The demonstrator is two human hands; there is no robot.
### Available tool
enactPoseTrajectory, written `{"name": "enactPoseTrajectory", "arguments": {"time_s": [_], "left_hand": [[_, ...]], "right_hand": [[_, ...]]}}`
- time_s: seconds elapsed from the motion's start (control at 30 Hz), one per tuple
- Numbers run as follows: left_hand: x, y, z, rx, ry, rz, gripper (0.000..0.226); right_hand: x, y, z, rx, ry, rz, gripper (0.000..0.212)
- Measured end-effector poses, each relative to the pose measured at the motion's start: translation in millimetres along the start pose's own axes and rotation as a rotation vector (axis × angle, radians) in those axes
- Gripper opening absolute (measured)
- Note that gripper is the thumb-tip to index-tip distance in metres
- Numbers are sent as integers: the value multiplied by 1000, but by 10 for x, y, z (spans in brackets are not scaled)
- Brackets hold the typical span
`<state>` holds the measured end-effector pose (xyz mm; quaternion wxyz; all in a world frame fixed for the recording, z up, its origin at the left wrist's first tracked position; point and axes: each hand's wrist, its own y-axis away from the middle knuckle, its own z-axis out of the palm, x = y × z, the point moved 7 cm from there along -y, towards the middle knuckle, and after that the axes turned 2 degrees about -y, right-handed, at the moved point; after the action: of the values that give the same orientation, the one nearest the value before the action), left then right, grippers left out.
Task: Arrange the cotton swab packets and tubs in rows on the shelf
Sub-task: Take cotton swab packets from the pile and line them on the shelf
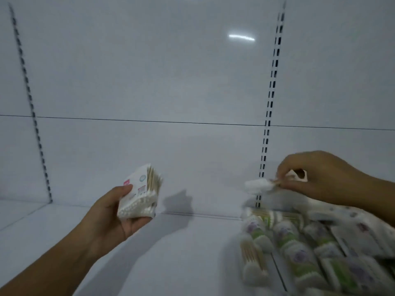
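Head view: white metal shelf carries a heap of green-labelled cotton swab packets at right. Left hand has its grip wrapped round a clear stack of wooden-stick swab packets above the shelf. Right hand pinches one blurred white packet over the heap.

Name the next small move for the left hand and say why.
Probably set the packets the left hand grips down on the bare shelf by the back wall, starting a row: they are held above it, while the right hand pinches another packet.
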<state>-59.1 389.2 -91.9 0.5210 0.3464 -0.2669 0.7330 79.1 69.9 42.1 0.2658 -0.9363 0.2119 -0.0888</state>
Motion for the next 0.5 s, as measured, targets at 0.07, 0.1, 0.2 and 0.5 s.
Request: {"name": "enactPoseTrajectory", "arguments": {"time_s": [0.07,0.1,0.2,0.5], "left_hand": [[117,219,-31,-42,95,42,28],[172,328,-39,-65,137,72,28],[402,660,-253,-52,238,211,36],[1179,1824,-1780,146,410,465,42]], "right_hand": [[-690,-266,109,199,-70,-80,12],[-1046,-395,241,253,-101,-117,13],[-2084,-738,666,301,-264,-195,13],[-4211,-1429,1852,-249,-1072,-304,34]]}}
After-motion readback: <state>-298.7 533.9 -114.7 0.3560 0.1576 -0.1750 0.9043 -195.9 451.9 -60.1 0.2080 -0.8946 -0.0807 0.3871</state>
